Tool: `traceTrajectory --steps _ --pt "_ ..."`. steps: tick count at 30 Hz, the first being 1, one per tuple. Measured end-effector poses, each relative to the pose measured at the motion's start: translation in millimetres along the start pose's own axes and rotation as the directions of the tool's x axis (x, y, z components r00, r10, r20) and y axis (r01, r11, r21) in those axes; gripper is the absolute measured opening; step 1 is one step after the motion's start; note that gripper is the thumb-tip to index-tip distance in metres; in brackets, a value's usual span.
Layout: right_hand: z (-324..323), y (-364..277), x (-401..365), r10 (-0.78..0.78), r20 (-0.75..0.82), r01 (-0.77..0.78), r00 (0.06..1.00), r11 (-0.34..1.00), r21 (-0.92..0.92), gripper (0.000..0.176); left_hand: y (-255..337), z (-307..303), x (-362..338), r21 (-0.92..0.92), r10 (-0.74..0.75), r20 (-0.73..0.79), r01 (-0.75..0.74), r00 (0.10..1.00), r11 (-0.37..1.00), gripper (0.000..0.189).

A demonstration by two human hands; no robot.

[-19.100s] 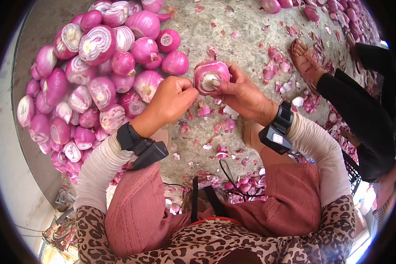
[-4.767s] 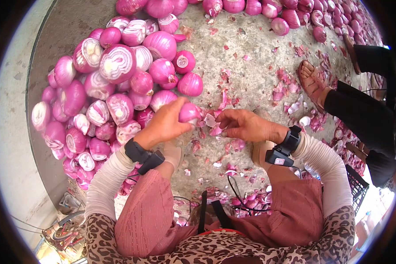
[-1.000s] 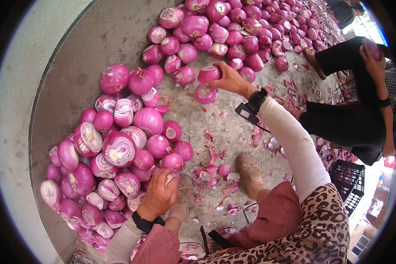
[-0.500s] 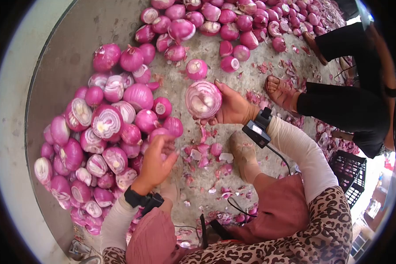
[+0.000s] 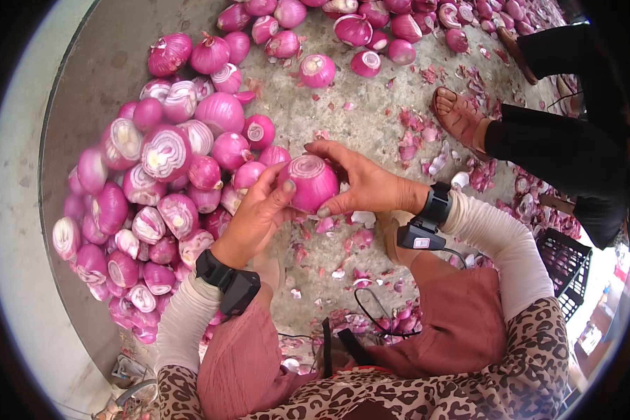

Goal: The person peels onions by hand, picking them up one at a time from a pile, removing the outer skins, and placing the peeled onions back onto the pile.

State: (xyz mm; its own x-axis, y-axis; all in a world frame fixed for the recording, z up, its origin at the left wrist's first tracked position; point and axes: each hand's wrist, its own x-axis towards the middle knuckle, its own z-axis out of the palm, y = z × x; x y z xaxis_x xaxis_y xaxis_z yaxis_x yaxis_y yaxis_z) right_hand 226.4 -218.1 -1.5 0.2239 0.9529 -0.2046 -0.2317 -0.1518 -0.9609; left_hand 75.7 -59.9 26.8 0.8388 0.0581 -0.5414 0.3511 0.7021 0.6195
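Between my two hands, in the head view, is a large pink onion whose cut, ringed top faces up. My left hand grips its left side, the thumb pressed against the skin. From the right, my right hand closes on it with the thumb low at the front and the fingers over the far edge. The undersides of the fingers are hidden. To the left of my left hand lies a heap of onions, several with cut tops.
More onions spread across the far floor, with single ones nearer, such as a cut onion. Peel scraps litter the concrete. Another person's sandalled foot stands at right, near a black crate. A wall runs along the left.
My left hand has moved up and right onto the onion. My right hand has brought the onion slightly down and left, turning it so its cut top faces up.
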Motion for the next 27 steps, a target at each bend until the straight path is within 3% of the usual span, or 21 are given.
traceTrajectory --steps 1,3,5,9,10,11,12,13,15,18,20,24,25,27 --pt "1.0 -4.3 -1.8 -0.001 0.027 0.003 1.0 0.998 -0.067 0.091 0.8 -0.5 -1.0 0.0 -0.002 -0.002 0.002 1.0 1.0 0.062" --pt "1.7 -10.6 -4.6 0.002 0.054 0.006 0.999 0.991 -0.133 0.091 2.2 -2.8 -3.0 0.234 0.053 0.026 -0.057 0.998 0.97 0.068" --pt "0.9 -13.6 -7.2 -0.105 0.03 0.109 0.994 0.915 -0.389 0.091 2.2 0.3 -4.9 0.287 0.1 0.046 -0.11 0.994 0.952 0.07" --pt "0.7 -22.8 -11.3 -0.168 0.055 0.173 0.984 0.847 -0.503 0.091 3.8 3.2 -9.8 0.438 0.157 0.086 -0.179 0.984 0.881 0.073" --pt "0.3 -21.3 -12.6 -0.117 0.05 0.127 0.992 0.914 -0.386 0.088 1.0 0.9 -10.0 0.436 0.157 0.084 -0.178 0.984 0.882 0.073" --pt "-0.1 -19.3 -13.8 -0.063 0.052 0.075 0.997 0.962 -0.261 0.086 -3.7 -3.1 -9.7 0.54 0.251 0.061 -0.243 0.966 0.806 0.067" --pt "-0.8 -16.0 -14.7 -0.062 0.052 0.073 0.997 0.963 -0.26 0.086 -4.0 -2.7 -9.8 0.637 0.343 0.05 -0.294 0.938 0.713 0.06" --pt "-1.5 -11.9 -15.4 0.005 0.051 0.003 0.999 0.987 -0.161 0.084 -2.2 -2.2 -11.7 0.637 0.34 0.048 -0.291 0.939 0.714 0.06" --pt "-2.2 -9.0 -16.6 0.073 0.058 -0.07 0.996 0.996 -0.061 0.083 6.6 2.5 -16.4 0.876 0.517 0.258 -0.423 0.816 0.231 0.04" --pt "-4.0 -8.7 -18.4 0.167 0.072 -0.173 0.983 0.981 0.083 0.078 10.7 14.1 -19.9 0.876 0.555 0.33 -0.466 0.764 0.121 0.023" --pt "-6.5 -8.8 -19.7 0.22 0.069 -0.229 0.973 0.955 0.187 0.072 10.2 15.8 -21.9 0.874 0.517 0.327 -0.461 0.791 0.152 0.02" --pt "-14.7 -0.4 -20.1 0.193 0.065 -0.201 0.979 0.967 0.156 0.063 5.4 14.8 -22.1 0.883 0.423 0.284 -0.407 0.861 0.236 0.014" --pt "-17.6 7.6 -20.6 0.206 0.065 -0.215 0.976 0.952 0.219 0.063 4.5 13.7 -21.7 0.882 0.421 0.285 -0.407 0.861 0.236 0.014" --pt "-19.3 11.7 -21.8 0.218 0.065 -0.227 0.974 0.932 0.281 0.063 3.7 9.1 -21.4 0.926 0.225 0.246 -0.298 0.943 0.234 0.01"
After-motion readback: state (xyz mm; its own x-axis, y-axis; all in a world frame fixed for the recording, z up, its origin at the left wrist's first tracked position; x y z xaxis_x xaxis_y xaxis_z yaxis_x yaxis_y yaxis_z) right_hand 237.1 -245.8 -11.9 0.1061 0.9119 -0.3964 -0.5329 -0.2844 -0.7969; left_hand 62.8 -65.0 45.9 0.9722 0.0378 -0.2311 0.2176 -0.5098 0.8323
